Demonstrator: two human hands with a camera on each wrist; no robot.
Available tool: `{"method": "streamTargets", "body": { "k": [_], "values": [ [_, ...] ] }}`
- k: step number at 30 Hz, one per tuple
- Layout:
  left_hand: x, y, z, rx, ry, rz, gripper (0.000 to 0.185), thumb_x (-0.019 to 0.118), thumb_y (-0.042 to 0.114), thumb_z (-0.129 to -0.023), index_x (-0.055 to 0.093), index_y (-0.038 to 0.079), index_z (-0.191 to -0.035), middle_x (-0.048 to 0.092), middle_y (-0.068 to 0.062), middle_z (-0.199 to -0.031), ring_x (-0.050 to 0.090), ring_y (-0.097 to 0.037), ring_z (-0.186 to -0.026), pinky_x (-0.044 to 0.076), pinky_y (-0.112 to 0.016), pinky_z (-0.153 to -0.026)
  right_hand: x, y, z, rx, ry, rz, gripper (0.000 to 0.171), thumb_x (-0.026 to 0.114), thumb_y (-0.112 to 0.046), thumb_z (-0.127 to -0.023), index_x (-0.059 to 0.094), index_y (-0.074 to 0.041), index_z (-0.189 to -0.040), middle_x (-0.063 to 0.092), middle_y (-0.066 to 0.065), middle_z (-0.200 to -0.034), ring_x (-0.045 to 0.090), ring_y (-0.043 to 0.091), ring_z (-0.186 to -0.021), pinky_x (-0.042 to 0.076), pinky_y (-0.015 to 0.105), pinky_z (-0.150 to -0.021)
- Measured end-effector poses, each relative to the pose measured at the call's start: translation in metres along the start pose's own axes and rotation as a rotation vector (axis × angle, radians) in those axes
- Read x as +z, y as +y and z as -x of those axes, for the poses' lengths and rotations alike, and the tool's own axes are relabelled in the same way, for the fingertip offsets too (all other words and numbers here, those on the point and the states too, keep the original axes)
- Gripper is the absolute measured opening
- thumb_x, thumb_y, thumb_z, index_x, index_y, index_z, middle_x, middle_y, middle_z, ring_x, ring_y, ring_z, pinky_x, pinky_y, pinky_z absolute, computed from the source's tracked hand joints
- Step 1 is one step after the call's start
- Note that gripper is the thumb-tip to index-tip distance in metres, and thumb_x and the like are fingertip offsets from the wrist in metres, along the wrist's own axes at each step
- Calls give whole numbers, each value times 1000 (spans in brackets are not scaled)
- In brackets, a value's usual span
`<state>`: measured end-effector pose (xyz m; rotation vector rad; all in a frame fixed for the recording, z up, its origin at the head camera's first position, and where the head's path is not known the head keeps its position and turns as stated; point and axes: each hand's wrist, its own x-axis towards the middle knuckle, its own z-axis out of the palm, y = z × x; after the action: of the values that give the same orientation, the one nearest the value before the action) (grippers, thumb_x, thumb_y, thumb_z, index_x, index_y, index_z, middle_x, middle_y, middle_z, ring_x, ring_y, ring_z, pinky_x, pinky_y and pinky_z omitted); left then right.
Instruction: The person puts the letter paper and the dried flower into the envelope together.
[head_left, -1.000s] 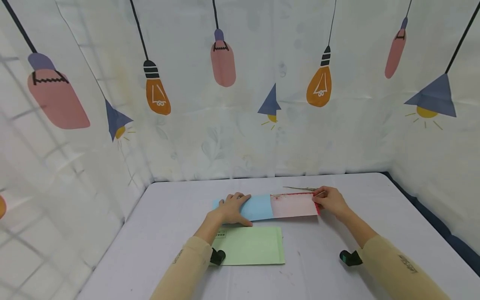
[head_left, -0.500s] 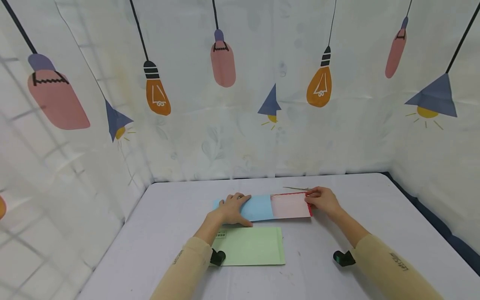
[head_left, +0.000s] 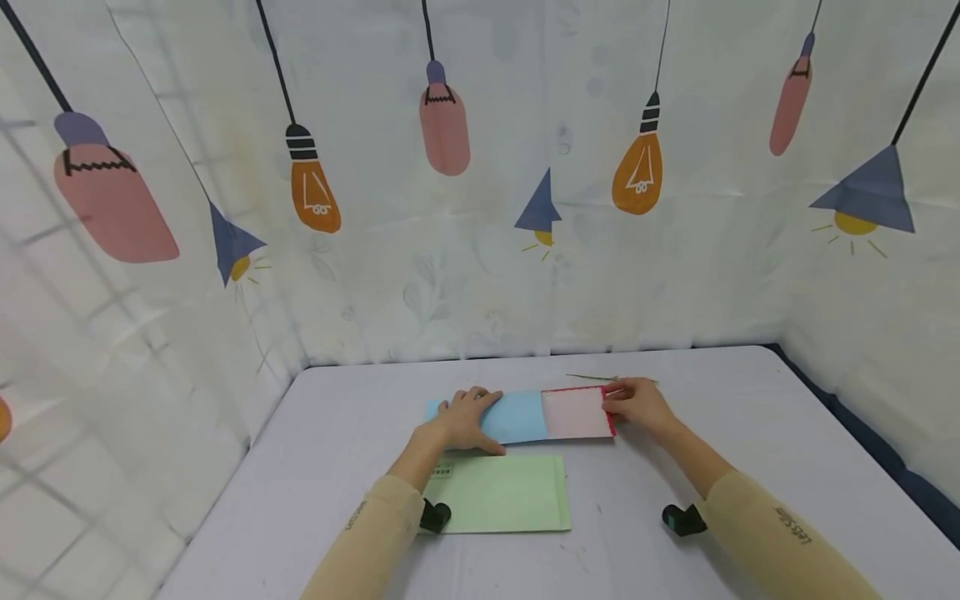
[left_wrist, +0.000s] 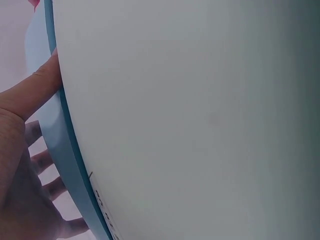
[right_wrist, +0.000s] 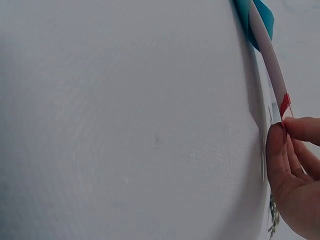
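**Pink sheet pinched at the mouth of a blue envelope**

The left hand point(head_left: 463, 419) is laid flat on the left part of the blue envelope point(head_left: 512, 416), fingers spread and fairly straight, pressing it to the table point(head_left: 337, 433) — nothing is gripped. In the left wrist view the left hand point(left_wrist: 20, 165) is seen from below the paper's edge; its fingers point(left_wrist: 37, 85) are extended against the blue envelope point(left_wrist: 62, 150), thumb and index touching the edge.

The right hand point(head_left: 636, 405) is closed on the right end of the pink sheet point(head_left: 576, 413), which has a red border. In the right wrist view the right hand point(right_wrist: 295, 175) is shown with thumb and fingertips point(right_wrist: 276, 140) pressed together on the red edge of the pink sheet point(right_wrist: 284, 104) — a pinch, not a full grasp. The sheet's left end meets the envelope's right end; whether it is inside or just on top cannot be told.

The envelope and sheet are laid in one line across the middle of the table, roughly parallel to the back curtain point(head_left: 480, 208). A green envelope point(head_left: 506, 493) is lying nearer the person, just beside the left forearm, apart from the blue one. A thin stick-like item point(head_left: 592, 377) is seen just behind the pink sheet, too small to identify.
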<state>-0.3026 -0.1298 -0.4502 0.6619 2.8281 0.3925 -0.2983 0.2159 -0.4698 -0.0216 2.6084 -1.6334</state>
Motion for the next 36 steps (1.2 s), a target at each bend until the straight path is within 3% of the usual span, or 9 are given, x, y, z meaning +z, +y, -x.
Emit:
{"method": "streamTargets", "body": {
  "k": [10,36],
  "values": [
    [4,2,4,12,0,-5,103,84,59,-79,36,22,-161,36,-8,-156,35,-40,-140,28,-70,-107,8,0,3,-11,-53,-89,36,72,0,-93,61,14,-125,69,20,-107,70,20,-81,60,33,-74],
    [2,-1,4,8,14,-7,102,84,58,-79,36,23,-161,36,-7,-156,35,-39,-140,28,-68,-107,22,-8,-1,-8,-119,-151,39,71,-2,-95,58,11,-129,67,18,-105,70,23,-83,60,35,-78]
  ]
}}
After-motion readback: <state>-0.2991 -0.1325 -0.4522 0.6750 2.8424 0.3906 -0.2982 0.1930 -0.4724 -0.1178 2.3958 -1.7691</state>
